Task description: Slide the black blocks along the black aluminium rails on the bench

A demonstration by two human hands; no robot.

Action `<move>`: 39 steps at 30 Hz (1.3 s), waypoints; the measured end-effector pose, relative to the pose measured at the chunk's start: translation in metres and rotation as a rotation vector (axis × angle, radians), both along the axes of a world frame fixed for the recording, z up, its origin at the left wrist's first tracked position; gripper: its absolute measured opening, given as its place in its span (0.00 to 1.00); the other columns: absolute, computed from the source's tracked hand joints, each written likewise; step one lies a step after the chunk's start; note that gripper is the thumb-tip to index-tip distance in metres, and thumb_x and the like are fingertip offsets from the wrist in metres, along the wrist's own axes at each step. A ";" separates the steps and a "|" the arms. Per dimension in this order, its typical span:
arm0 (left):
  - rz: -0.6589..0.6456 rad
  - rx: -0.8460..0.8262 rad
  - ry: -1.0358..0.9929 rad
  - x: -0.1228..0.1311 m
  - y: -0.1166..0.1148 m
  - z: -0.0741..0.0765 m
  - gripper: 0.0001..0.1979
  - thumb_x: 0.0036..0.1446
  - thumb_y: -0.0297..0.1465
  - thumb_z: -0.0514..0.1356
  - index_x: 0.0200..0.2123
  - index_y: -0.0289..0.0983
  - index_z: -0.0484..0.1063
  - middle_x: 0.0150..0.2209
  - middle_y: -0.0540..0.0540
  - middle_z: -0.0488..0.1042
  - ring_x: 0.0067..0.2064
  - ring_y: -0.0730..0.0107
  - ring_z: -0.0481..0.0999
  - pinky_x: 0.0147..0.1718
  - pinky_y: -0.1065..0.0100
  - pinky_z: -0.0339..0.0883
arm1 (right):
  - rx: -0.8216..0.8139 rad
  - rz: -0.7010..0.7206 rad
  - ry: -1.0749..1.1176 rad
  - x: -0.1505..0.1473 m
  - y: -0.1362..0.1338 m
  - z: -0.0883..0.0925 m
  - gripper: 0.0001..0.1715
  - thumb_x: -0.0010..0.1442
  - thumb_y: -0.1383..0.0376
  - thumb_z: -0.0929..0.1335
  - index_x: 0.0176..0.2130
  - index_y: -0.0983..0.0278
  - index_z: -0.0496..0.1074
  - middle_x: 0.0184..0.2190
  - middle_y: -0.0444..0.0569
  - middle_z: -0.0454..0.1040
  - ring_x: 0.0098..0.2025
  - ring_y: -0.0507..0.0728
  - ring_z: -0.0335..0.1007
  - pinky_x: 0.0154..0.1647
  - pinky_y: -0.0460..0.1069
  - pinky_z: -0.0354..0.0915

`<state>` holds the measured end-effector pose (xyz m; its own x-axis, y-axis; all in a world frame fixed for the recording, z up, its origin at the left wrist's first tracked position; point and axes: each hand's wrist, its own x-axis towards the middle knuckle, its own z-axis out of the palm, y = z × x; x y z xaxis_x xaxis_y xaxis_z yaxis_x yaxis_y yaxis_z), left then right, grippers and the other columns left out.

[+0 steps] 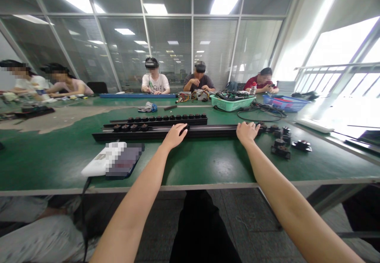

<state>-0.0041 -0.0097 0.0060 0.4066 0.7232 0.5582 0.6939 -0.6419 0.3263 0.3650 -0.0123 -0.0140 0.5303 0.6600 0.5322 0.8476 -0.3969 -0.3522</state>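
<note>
Left hand (pixel 174 136) pinching a dark unit (pixel 185 128) on the front rail (pixel 213 131), centre frame; right hand (pixel 247 133) over its right end, can't tell if I'm gripping anything. Rear rail (pixel 166 122) carries a long row, looks done; front one shows four units (pixel 134 127) left, bare middle, so looks partly filled; loose units (pixel 280 151) at frame right

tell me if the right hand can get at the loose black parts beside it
Probably yes: the loose black parts lie just right of the right hand on the green table, and nothing visible blocks the way.
</note>
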 end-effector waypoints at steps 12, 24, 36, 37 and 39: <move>0.000 0.002 0.006 -0.001 0.001 -0.001 0.22 0.72 0.38 0.52 0.63 0.40 0.72 0.64 0.40 0.74 0.67 0.56 0.70 0.73 0.45 0.53 | -0.202 0.106 0.054 0.029 -0.004 0.028 0.24 0.68 0.61 0.62 0.48 0.72 0.82 0.46 0.70 0.81 0.53 0.68 0.77 0.64 0.63 0.60; 0.001 0.005 0.002 0.001 -0.001 0.000 0.23 0.72 0.38 0.51 0.63 0.38 0.72 0.64 0.38 0.74 0.67 0.56 0.71 0.72 0.46 0.54 | -0.011 0.351 -0.091 0.058 -0.010 -0.011 0.28 0.73 0.57 0.58 0.59 0.66 0.76 0.68 0.64 0.67 0.73 0.64 0.58 0.73 0.66 0.47; 0.003 0.003 0.012 0.002 -0.001 0.002 0.23 0.72 0.38 0.51 0.63 0.37 0.73 0.64 0.38 0.74 0.67 0.55 0.71 0.72 0.46 0.55 | 0.094 0.373 -0.050 0.071 0.000 -0.020 0.26 0.72 0.63 0.58 0.58 0.68 0.78 0.67 0.64 0.69 0.71 0.63 0.62 0.75 0.63 0.50; 0.003 0.005 0.011 0.002 -0.001 0.002 0.23 0.72 0.38 0.51 0.63 0.37 0.73 0.64 0.38 0.74 0.67 0.55 0.71 0.72 0.46 0.55 | 0.106 0.378 -0.048 0.072 0.000 -0.020 0.26 0.72 0.62 0.58 0.58 0.68 0.78 0.67 0.64 0.69 0.71 0.63 0.62 0.74 0.63 0.50; 0.003 0.006 0.009 0.002 -0.001 0.002 0.22 0.72 0.38 0.51 0.63 0.37 0.73 0.64 0.38 0.74 0.67 0.56 0.71 0.72 0.46 0.55 | 0.129 0.386 -0.052 0.072 -0.002 -0.020 0.26 0.71 0.61 0.60 0.57 0.67 0.78 0.66 0.64 0.70 0.70 0.64 0.64 0.74 0.65 0.51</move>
<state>-0.0022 -0.0109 0.0085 0.4094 0.7212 0.5588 0.6991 -0.6415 0.3157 0.4368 -0.0143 -0.0338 0.2265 0.7315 0.6431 0.9437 -0.0013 -0.3309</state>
